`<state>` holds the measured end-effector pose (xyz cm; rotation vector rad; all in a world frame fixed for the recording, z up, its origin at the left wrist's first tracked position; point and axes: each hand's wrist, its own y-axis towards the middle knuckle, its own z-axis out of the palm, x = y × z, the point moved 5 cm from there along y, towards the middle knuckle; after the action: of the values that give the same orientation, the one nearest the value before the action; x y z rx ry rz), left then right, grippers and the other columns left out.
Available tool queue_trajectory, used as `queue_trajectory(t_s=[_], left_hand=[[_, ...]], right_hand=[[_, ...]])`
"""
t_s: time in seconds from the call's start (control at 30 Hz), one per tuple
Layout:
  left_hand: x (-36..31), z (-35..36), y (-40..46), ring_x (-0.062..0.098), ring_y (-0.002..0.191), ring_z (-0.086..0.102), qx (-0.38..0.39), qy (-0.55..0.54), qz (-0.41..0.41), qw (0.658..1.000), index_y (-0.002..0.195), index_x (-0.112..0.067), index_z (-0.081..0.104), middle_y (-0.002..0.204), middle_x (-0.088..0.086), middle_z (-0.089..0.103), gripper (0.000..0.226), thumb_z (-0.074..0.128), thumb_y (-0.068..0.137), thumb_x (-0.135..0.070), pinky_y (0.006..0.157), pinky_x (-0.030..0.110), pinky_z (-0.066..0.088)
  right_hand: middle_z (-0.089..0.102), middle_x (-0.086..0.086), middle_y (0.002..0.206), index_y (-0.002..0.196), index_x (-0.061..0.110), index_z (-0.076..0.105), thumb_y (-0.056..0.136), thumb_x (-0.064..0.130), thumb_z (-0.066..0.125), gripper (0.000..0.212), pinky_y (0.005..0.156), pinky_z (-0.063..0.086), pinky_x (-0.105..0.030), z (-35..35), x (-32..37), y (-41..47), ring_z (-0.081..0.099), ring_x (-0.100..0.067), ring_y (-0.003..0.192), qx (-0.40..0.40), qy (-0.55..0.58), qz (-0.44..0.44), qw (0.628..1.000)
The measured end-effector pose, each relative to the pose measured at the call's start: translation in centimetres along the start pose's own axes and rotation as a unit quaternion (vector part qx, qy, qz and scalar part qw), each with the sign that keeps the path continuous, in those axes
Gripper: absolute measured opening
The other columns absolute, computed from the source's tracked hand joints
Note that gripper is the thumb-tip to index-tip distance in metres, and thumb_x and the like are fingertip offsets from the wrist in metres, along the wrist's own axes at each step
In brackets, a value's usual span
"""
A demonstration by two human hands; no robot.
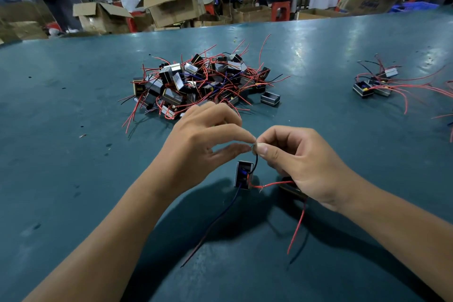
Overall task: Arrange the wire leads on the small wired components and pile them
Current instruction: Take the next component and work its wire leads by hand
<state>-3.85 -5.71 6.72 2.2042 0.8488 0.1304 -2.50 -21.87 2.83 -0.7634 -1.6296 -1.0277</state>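
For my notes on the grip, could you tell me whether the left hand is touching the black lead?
Touching: in the head view, the left hand pinches the top end of the black lead, opposite the right hand.

Two bare forearms, no sleeves in view; left hand and right hand ungloved; short-trimmed nails.

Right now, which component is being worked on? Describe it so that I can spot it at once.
On the green table, look nearer than the big tangled pile, under the two hands. The component hangs just below the fingertips by its black lead, which both hands pinch. Unlike the piled ones, it is alone, off the tabletop.
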Motion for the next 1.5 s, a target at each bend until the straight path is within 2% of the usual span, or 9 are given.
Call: queue_trajectory(t_s=[0.57, 0.67, 0.77, 0.9, 0.97, 1.07, 1.2, 1.37, 1.5], left_hand=[[-0.5, 0.1, -0.1, 0.023, 0.077, 0.057, 0.014, 0.093, 0.052, 0.994, 0.092, -0.019, 0.078, 0.089, -0.002, 0.065, 0.023, 0.062, 0.098, -0.034, 0.068, 0.041, 0.04], [-0.5, 0.3, 0.0, 0.017, 0.079, 0.056, 0.019, 0.043, 0.0, 0.999, 0.088, -0.017, 0.074, 0.088, -0.003, 0.064, 0.019, 0.064, 0.097, -0.03, 0.071, 0.042, 0.041], [0.1, 1.2, -0.2, 0.016, 0.074, 0.054, 0.044, -0.108, -0.105, 0.988, 0.083, -0.015, 0.071, 0.079, -0.004, 0.06, 0.014, 0.066, 0.094, -0.023, 0.069, 0.038, 0.043], [1.1, 2.9, -1.0, 0.014, 0.063, 0.043, 0.041, -0.316, -0.317, 0.893, 0.07, -0.018, 0.07, 0.063, 0.005, 0.054, 0.02, 0.065, 0.086, -0.029, 0.058, 0.032, 0.033], [1.4, 3.3, -1.2, 0.018, 0.064, 0.042, 0.032, -0.345, -0.355, 0.868, 0.069, -0.02, 0.072, 0.064, 0.0, 0.055, 0.022, 0.065, 0.086, -0.032, 0.059, 0.035, 0.033], [2.0, 1.8, -1.1, 0.025, 0.064, 0.044, -0.01, -0.298, -0.297, 0.907, 0.078, -0.022, 0.073, 0.069, 0.0, 0.061, 0.017, 0.064, 0.091, -0.026, 0.059, 0.039, 0.034], [1.0, 0.1, -0.4, 0.009, 0.081, 0.054, 0.004, -0.136, -0.086, 0.987, 0.098, -0.016, 0.075, 0.091, -0.003, 0.063, 0.015, 0.075, 0.086, -0.008, 0.07, 0.019, 0.04], [0.4, 0.4, -0.1, 0.023, 0.084, 0.059, -0.006, -0.05, -0.032, 0.998, 0.096, -0.014, 0.08, 0.092, -0.001, 0.062, 0.014, 0.079, 0.084, -0.022, 0.074, 0.046, 0.048], [0.1, 0.2, 0.0, 0.019, 0.079, 0.054, -0.004, 0.003, 0.002, 1.0, 0.09, -0.017, 0.08, 0.088, -0.003, 0.062, 0.011, 0.075, 0.089, -0.026, 0.076, 0.039, 0.042]], right_hand=[[0.052, 0.015, 0.057, 0.083, 0.009, 0.066, 0.094, 0.009, 0.063, 0.012, 0.052, 0.033, -0.008, -0.1, 0.0, 0.0, 0.041, 0.001, 0.05, -0.006, -0.035, 0.005, 0.999], [0.055, 0.014, 0.061, 0.083, 0.011, 0.067, 0.094, 0.013, 0.064, 0.011, 0.054, 0.035, -0.009, -0.3, 0.1, 0.0, 0.044, 0.001, 0.054, -0.021, -0.07, -0.018, 0.997], [0.054, 0.013, 0.061, 0.083, 0.017, 0.067, 0.094, 0.018, 0.066, 0.011, 0.052, 0.034, -0.011, -0.4, 0.1, -0.2, 0.042, 0.0, 0.053, -0.034, -0.117, -0.042, 0.992], [0.051, 0.012, 0.059, 0.083, 0.021, 0.067, 0.093, 0.025, 0.065, 0.011, 0.051, 0.032, -0.013, -0.4, 0.3, -0.3, 0.039, -0.002, 0.051, -0.05, -0.158, -0.061, 0.984], [0.052, 0.009, 0.06, 0.083, 0.018, 0.068, 0.094, 0.02, 0.066, 0.011, 0.051, 0.033, -0.015, -0.5, 0.3, -0.2, 0.04, -0.005, 0.053, -0.054, -0.14, -0.05, 0.987], [0.053, 0.012, 0.058, 0.081, 0.012, 0.067, 0.093, 0.013, 0.066, 0.012, 0.053, 0.034, -0.011, -0.7, 0.2, -0.1, 0.041, -0.002, 0.052, -0.063, -0.097, -0.024, 0.993], [0.053, 0.015, 0.054, 0.081, 0.01, 0.066, 0.093, 0.01, 0.064, 0.013, 0.052, 0.034, -0.008, -0.7, 0.2, 0.0, 0.042, 0.001, 0.05, -0.047, -0.051, 0.0, 0.998], [0.053, 0.012, 0.058, 0.081, 0.009, 0.066, 0.094, 0.008, 0.062, 0.013, 0.052, 0.035, -0.011, -0.3, 0.2, -0.1, 0.041, -0.001, 0.052, -0.02, -0.026, 0.018, 0.999], [0.055, 0.013, 0.06, 0.082, 0.011, 0.066, 0.093, 0.01, 0.064, 0.011, 0.054, 0.036, -0.01, -0.2, 0.3, -0.1, 0.044, 0.0, 0.054, -0.007, -0.033, 0.012, 0.999]])
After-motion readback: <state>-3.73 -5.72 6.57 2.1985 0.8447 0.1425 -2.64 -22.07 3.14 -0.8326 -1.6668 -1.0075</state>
